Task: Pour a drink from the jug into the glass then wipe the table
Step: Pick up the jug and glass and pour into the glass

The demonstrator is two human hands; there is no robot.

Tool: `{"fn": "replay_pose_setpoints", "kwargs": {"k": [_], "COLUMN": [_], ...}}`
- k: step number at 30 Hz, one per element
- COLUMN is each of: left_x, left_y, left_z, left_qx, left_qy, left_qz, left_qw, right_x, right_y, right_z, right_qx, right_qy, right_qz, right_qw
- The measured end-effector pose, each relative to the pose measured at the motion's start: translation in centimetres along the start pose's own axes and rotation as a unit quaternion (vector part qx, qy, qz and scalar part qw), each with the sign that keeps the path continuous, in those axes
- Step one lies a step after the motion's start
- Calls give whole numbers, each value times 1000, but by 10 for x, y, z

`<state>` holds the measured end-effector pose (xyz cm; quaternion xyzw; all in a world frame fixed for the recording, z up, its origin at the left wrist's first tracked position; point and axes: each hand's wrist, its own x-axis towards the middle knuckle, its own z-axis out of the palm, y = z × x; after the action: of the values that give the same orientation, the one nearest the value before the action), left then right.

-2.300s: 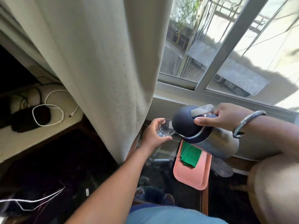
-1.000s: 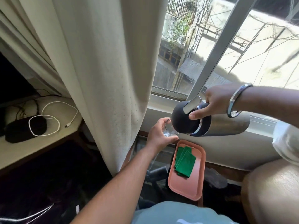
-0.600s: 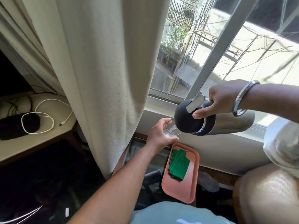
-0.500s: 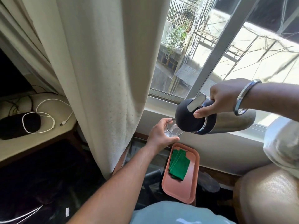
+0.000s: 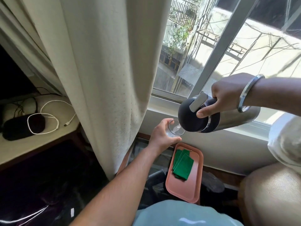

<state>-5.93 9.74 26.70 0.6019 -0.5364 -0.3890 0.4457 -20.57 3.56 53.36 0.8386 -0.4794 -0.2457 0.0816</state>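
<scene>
My right hand (image 5: 228,93) grips the steel jug (image 5: 231,118) by its dark top, thumb under the silver lever. The jug lies nearly level, its dark spout end over the rim of a clear glass (image 5: 175,128). My left hand (image 5: 161,135) is wrapped around that glass, holding it in the air below the window sill. Some clear liquid shows inside the glass. A folded green cloth (image 5: 182,163) lies on a pink tray (image 5: 182,190) beneath both hands.
A cream curtain (image 5: 97,70) hangs just left of the glass. At the left, a ledge (image 5: 16,147) carries a black pouch and a white cable. The window frame (image 5: 218,51) stands behind the jug. A beige cushion (image 5: 268,193) fills the lower right.
The jug has tipped from slanted to nearly level and stayed at the glass's rim. Both hands have hardly moved in the last half second; the view has shifted slightly.
</scene>
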Motion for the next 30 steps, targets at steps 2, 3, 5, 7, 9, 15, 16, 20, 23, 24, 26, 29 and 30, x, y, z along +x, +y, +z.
{"fn": "replay_pose_setpoints", "kwargs": {"k": [2, 3, 5, 7, 9, 15, 16, 20, 23, 24, 26, 29, 30], "left_x": [-1, -1, -1, -1, -1, -1, -1, -2, -2, -2, -3, -4, -5], "left_y": [-1, -1, -1, 0, -1, 0, 0, 1, 2, 2, 3, 2, 2], "left_z": [-1, -1, -1, -2, -3, -4, -3, -2, -1, -1, -1, 1, 1], "left_qx": [-1, -1, -5, -6, -9, -14, -13, -10, -6, -4, -3, 1, 1], "left_qy": [-2, -4, -4, -4, -5, 7, 7, 7, 12, 14, 15, 15, 13], "left_qz": [-2, -3, -5, -7, -9, -12, -12, -18, -16, -17, -17, -15, -15], "left_qw": [1000, 1000, 1000, 1000, 1000, 1000, 1000, 1000, 1000, 1000, 1000, 1000, 1000], "right_x": [-1, -1, -1, -1, 0, -1, -1, 0, 1, 1, 2, 2, 2], "right_y": [-1, -2, -2, -3, -4, -4, -4, -5, -5, -5, -5, -6, -6], "right_z": [-2, -2, -4, -6, -7, -6, -5, 0, 2, 2, 3, 7, 9], "right_qx": [-3, -5, -10, -15, -19, -42, -47, -66, -62, -59, -55, -54, -54], "right_qy": [3, 5, 9, 12, 12, 22, 25, 43, 55, 57, 60, 62, 64], "right_qz": [-3, -5, -9, -12, -15, -20, -23, -39, -42, -43, -45, -50, -51], "right_qw": [1000, 1000, 1000, 1000, 1000, 999, 998, 996, 996, 996, 996, 995, 995]}}
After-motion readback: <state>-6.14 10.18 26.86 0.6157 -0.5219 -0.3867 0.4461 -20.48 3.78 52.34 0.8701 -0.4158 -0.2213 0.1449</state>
